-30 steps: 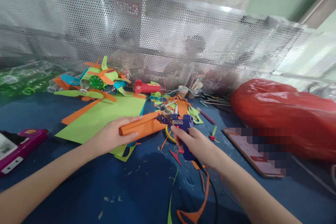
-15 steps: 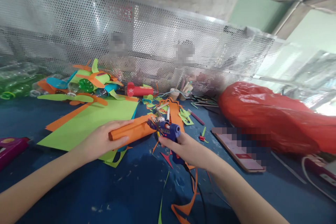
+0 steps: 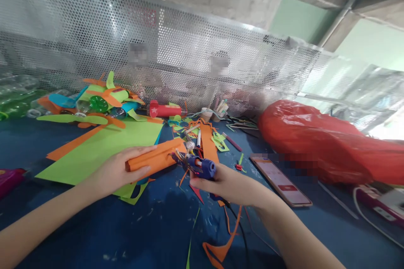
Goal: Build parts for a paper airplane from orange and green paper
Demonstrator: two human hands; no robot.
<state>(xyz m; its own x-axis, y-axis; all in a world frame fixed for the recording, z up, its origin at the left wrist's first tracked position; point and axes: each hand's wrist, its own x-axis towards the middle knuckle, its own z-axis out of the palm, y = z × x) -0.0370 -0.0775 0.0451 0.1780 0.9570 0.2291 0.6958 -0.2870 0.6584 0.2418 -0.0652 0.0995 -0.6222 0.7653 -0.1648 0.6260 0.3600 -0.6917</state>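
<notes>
My left hand (image 3: 126, 169) is wrapped round an orange paper-covered bottle (image 3: 158, 157), held tilted above the table with its right end toward the middle. My right hand (image 3: 224, 183) grips a blue hot glue gun (image 3: 202, 167) by its handle. The gun's nozzle points left and is at the right end of the orange paper; whether it touches cannot be made out. A small red light glows on the gun, and its black cord (image 3: 238, 220) runs down the table. Green paper sheets (image 3: 94, 151) lie beneath and behind my left hand.
Paper-and-bottle models with propellers (image 3: 107, 96) and a red one (image 3: 166, 110) stand at the back. Right lie a phone (image 3: 280, 180) and a big red plastic bag (image 3: 309, 134). Orange scraps (image 3: 221, 252) are in front. A perforated metal screen (image 3: 189, 46) rises behind.
The glue gun has tilted and shifted slightly lower against the end of the orange paper-covered bottle. Both hands keep their hold. The whole view has shifted a little.
</notes>
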